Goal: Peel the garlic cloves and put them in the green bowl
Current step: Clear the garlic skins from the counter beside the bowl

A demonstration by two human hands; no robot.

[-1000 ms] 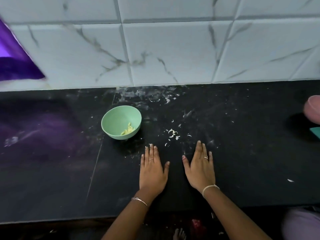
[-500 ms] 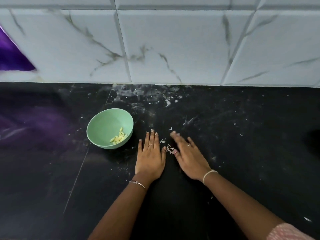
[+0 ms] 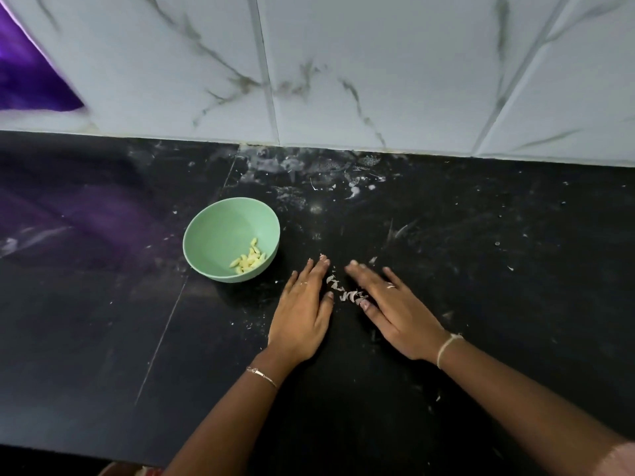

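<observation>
The green bowl [image 3: 220, 231] stands on the black counter, left of both hands, with several peeled pale-yellow garlic cloves [image 3: 249, 261] lying in it. My left hand [image 3: 304, 314] rests flat on the counter just right of the bowl, fingers together, holding nothing. My right hand [image 3: 395, 309] lies flat and angled toward the left hand, empty. Between the two hands sits a small heap of white garlic skins [image 3: 345, 292], touching the right hand's thumb side.
The black counter [image 3: 481, 269] is dusted with white flecks and smears, thickest near the wall. A white marbled tile wall [image 3: 343, 63] rises behind. A purple shape [image 3: 27, 80] shows at the upper left. The counter's front edge runs along the bottom left.
Both hands slid forward and toward each other, the right one turning leftward, and the scattered skins are now gathered into a heap between them. The view shifted closer.
</observation>
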